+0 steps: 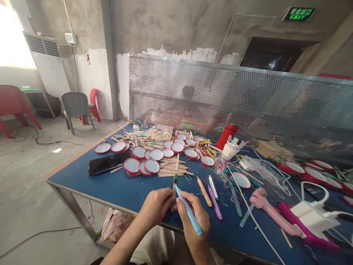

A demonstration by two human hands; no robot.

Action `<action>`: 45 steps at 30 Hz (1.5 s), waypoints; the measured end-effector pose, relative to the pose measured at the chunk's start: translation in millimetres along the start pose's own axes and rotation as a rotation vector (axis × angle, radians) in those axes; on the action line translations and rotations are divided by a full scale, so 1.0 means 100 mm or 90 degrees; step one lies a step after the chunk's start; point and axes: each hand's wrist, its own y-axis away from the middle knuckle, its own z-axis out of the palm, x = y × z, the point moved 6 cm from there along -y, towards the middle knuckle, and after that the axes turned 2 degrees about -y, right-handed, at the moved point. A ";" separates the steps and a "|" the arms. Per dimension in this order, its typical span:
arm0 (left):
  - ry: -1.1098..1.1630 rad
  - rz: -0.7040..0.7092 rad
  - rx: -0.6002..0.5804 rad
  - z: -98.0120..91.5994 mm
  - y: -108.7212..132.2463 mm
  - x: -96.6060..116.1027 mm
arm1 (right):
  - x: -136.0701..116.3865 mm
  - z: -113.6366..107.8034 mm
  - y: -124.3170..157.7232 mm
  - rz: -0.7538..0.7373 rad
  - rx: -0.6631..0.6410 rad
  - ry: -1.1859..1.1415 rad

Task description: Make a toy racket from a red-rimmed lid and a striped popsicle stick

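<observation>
My left hand pinches a wooden craft stick upright at the table's near edge; its upper end is coloured green, with a pale band below. In my right hand is a light blue marker, its tip at or very near the stick. Just right of the hands lie an orange marker, a purple marker and a white marker. Beyond the hands is a pile of plain craft sticks, beside several red-rimmed round lids.
A black phone lies at the left. Further back stand a red bottle and a pen cup. A pink glue gun, white chargers and cables occupy the right. A perforated metal screen borders the table's far side.
</observation>
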 end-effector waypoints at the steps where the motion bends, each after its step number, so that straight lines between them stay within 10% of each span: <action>1: 0.003 0.002 0.001 0.00 0.00 0.00 | 0.00 0.00 0.00 0.003 -0.004 0.004; 45: 0.023 -0.014 -0.007 -0.02 -0.01 0.04 | 0.09 -0.03 0.05 0.100 0.039 0.040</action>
